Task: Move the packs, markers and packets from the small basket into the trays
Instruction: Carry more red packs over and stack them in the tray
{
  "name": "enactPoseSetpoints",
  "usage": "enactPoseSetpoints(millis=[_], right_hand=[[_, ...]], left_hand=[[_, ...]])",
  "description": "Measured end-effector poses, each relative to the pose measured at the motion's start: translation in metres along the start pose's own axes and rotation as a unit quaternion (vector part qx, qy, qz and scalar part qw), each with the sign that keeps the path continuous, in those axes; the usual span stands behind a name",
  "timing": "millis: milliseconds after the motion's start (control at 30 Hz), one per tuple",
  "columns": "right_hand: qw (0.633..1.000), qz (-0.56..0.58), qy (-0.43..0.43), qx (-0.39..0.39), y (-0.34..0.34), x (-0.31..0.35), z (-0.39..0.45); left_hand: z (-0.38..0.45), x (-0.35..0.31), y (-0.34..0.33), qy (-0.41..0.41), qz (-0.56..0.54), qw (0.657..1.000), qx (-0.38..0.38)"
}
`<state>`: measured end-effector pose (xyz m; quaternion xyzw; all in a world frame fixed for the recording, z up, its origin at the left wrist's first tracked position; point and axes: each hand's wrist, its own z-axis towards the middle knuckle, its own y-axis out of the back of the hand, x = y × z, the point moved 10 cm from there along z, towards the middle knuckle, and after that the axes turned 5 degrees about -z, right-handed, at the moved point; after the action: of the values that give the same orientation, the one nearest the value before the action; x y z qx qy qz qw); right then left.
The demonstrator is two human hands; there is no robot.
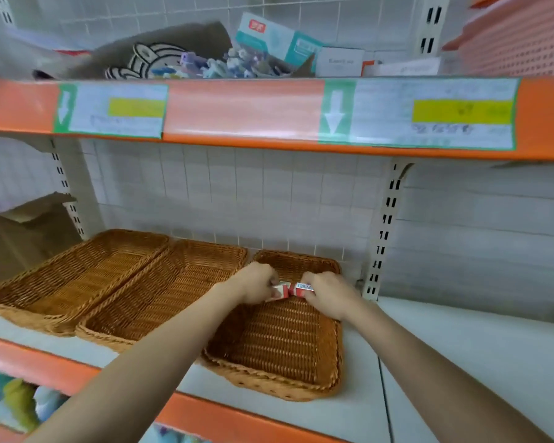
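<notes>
Three brown wicker trays stand side by side on the white shelf: a left tray (77,276), a middle tray (160,298) and a right tray (288,343). Both hands reach over the far part of the right tray. My left hand (256,284) grips a red and white pack (281,290). My right hand (330,294) grips a second red and white pack (303,288) with a barcode on it. The two packs touch each other between the hands, just above the tray's floor. The small basket is not in view.
An orange-edged upper shelf (269,113) with price labels hangs above, holding boxes, a brown cloth and small trinkets. A pink perforated basket (522,39) sits at top right. White slotted uprights (383,231) flank the bay. A brown cardboard piece (23,231) stands at the left.
</notes>
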<state>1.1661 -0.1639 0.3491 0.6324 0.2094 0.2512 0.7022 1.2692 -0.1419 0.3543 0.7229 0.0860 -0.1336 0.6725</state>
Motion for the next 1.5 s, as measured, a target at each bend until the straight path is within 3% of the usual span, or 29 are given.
enactPoseSetpoints(millis=[167,333,500,600,833,1133,1500], right_hand=[[1.0,-0.008,-0.02,0.019,-0.018,0.003,0.003],[0.995,-0.089,-0.018,0.046,-0.024,0.006,0.002],[0.998,-0.041,-0.036,-0.01,-0.014,0.004,0.001],[0.998,-0.04,-0.045,-0.02,-0.014,0.001,0.0],[0.991,-0.119,-0.03,0.059,-0.028,0.005,0.003],[0.998,0.007,-0.062,0.001,-0.015,0.001,-0.003],[0.998,-0.014,-0.051,0.028,-0.017,0.004,-0.001]], left_hand=[[0.014,0.0,-0.013,-0.079,-0.016,0.996,0.035],[0.009,0.002,-0.022,-0.127,0.095,0.987,-0.011],[0.009,-0.003,-0.023,-0.152,0.135,0.979,-0.031],[0.01,-0.002,-0.023,-0.146,0.134,0.979,-0.044],[0.008,-0.003,-0.017,-0.131,0.098,0.985,-0.055],[0.01,-0.002,-0.019,-0.137,0.117,0.983,-0.045],[0.012,0.0,-0.021,-0.132,0.106,0.985,-0.039]])
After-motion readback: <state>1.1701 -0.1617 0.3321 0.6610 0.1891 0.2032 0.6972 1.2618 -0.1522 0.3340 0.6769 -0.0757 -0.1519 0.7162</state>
